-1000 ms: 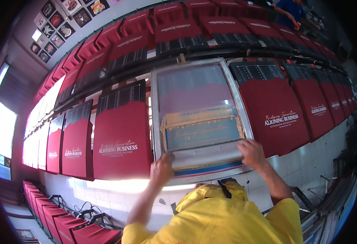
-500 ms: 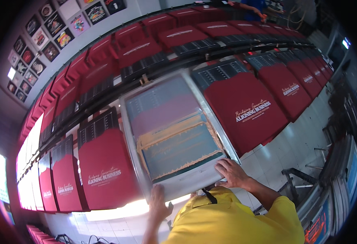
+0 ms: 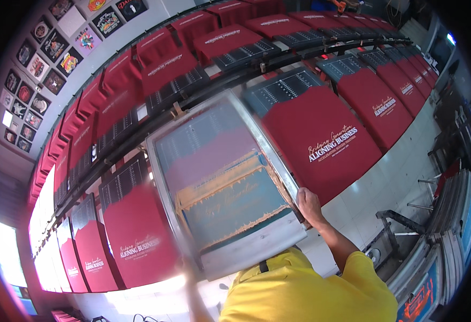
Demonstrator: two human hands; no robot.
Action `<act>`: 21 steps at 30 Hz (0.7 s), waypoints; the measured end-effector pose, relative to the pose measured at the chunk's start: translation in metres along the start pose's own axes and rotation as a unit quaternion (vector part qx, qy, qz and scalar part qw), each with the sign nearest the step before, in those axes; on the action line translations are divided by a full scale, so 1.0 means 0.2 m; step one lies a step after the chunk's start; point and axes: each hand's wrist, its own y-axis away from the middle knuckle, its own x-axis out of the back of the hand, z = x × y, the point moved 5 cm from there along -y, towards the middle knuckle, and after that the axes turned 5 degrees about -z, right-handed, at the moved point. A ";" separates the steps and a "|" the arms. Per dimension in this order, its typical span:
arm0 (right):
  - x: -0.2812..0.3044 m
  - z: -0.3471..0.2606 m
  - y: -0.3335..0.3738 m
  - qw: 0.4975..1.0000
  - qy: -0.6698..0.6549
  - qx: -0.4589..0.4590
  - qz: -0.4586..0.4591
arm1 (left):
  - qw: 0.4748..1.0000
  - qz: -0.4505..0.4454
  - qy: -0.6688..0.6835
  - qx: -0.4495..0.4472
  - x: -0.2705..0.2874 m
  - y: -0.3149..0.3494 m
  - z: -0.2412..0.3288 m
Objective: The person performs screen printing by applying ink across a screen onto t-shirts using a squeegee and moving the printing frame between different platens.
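Note:
A screen printing frame (image 3: 254, 241) with metal sides lies in front of me over a maroon shirt on a dark printing board. Its mesh (image 3: 208, 134) lets the shirt and board show through. Tan smears border a bluish stencil area (image 3: 235, 204). My right hand (image 3: 309, 206) is closed around the right side of the frame near its lower corner. My left hand (image 3: 188, 270) is at the frame's lower left corner, smeared by motion, so its fingers and any contact cannot be made out.
Maroon shirts with white print lie on boards at the right (image 3: 321, 139) and left (image 3: 133, 225). A dark rail (image 3: 222, 80) runs behind, with more shirts (image 3: 173, 70) beyond. Stacked frames (image 3: 453, 231) stand at the far right. A co-worker's hand (image 3: 341, 6) shows at the top.
My right hand has moved from the frame's near edge up onto its right side. My left hand has shifted left and down along the corner. The view has tilted slightly.

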 end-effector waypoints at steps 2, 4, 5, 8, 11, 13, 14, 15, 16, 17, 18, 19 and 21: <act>-0.02 0.07 0.00 0.996 0.065 0.051 0.045 | 1.000 0.007 0.004 -0.008 0.01 0.00 -0.02; -0.04 0.12 0.00 0.991 0.108 0.050 0.067 | 1.000 0.001 0.023 -0.017 -0.01 0.02 0.06; -0.01 0.04 0.00 0.994 0.074 0.039 0.065 | 0.999 -0.006 0.037 -0.018 0.00 0.06 0.15; 0.02 0.00 -0.01 0.999 0.000 -0.020 0.049 | 0.998 0.028 0.041 -0.039 0.05 0.04 0.10; -0.02 -0.04 0.03 0.998 0.000 -0.046 0.038 | 0.997 0.018 0.050 -0.048 0.13 0.00 0.01; -0.02 -0.12 0.09 0.998 0.009 -0.043 0.047 | 0.993 -0.083 0.085 -0.020 0.17 -0.02 0.15; -0.04 -0.15 0.12 0.998 0.020 -0.026 0.062 | 0.992 -0.075 0.092 -0.030 0.21 -0.04 0.16; -0.08 -0.14 0.16 0.997 0.010 -0.015 0.079 | 0.992 -0.069 0.099 -0.041 0.25 -0.08 0.14; -0.12 -0.14 0.20 0.995 -0.001 -0.006 0.097 | 0.991 -0.066 0.104 -0.053 0.30 -0.13 0.11; -0.18 -0.17 0.23 0.995 0.002 -0.002 0.103 | 0.991 -0.062 0.108 -0.057 0.36 -0.16 0.07; -0.25 -0.23 0.28 0.994 0.004 -0.001 0.108 | 0.991 -0.058 0.109 -0.058 0.45 -0.19 0.03; -0.33 -0.29 0.31 0.998 0.001 -0.011 0.068 | 0.991 -0.056 0.109 -0.060 0.56 -0.22 -0.01; -0.50 -0.44 0.41 0.997 -0.034 0.018 0.071 | 0.994 -0.054 0.076 -0.052 0.78 -0.27 0.00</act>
